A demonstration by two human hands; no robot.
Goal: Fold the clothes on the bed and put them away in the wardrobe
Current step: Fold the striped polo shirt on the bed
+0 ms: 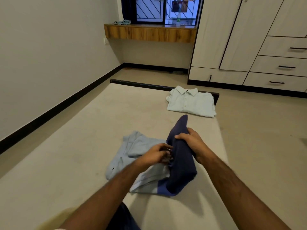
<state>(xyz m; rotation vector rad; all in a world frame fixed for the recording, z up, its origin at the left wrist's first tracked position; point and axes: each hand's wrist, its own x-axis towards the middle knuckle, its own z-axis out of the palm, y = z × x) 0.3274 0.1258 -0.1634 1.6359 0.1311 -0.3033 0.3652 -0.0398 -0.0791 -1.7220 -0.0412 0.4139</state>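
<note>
A dark navy garment (180, 165) is lifted off the beige bed (83, 155). My right hand (191, 140) grips its upper fold. My left hand (157, 155), blurred, has its fingers curled at the garment's left edge; whether they grip it is unclear. Under it lies a crumpled light blue shirt (132, 150). A pale mint shirt (191, 102) lies folded at the bed's far right corner. The wardrobe (240, 39) with closed doors and drawers stands at the far right.
A wooden ledge (149, 33) under the window carries a small bunched cloth (122, 22) and a bottle (178, 18). Floor runs between the bed's right edge and the wardrobe. A wall borders the bed on the left.
</note>
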